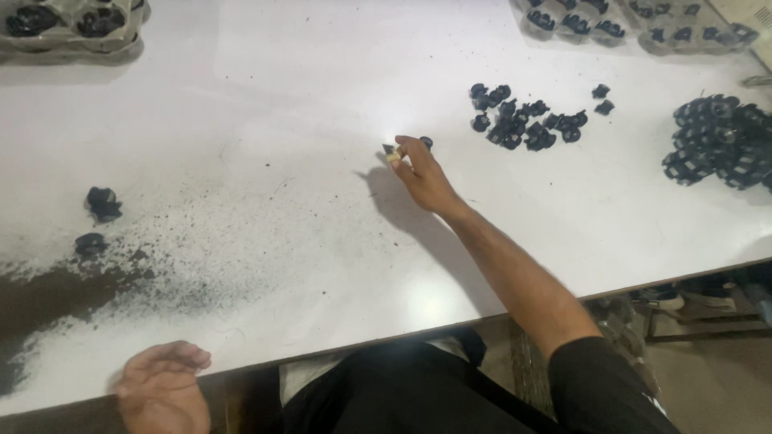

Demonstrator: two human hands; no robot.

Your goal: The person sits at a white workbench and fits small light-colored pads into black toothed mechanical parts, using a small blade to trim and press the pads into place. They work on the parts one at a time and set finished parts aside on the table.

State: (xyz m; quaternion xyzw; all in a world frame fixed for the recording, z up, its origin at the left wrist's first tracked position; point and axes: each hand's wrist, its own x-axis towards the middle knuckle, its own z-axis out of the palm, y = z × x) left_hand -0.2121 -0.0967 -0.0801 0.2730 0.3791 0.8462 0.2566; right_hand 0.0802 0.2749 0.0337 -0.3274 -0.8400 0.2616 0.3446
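Black clothing [418, 394] fills the bottom centre of the frame, with the left hand [163, 387] resting loosely curled at the table's near edge, lower left, holding nothing. Beyond it stretches a white table [265, 120], its lower-left part smeared with dark powder [64, 297], where two small black parts [96, 221] lie. At mid-frame the right hand [422, 173] reaches out, fingertips pinching a small black part [392, 152]; another piece [426, 142] sits just behind the fingers. Farther on, upper right, lies a scattered cluster of black parts [523, 120], and a denser heap [720, 141] at the right edge. Clear trays of parts [635, 24] line the top right; another tray [72, 28] sits upper left. Floor clutter [700, 309] shows below the table, lower right
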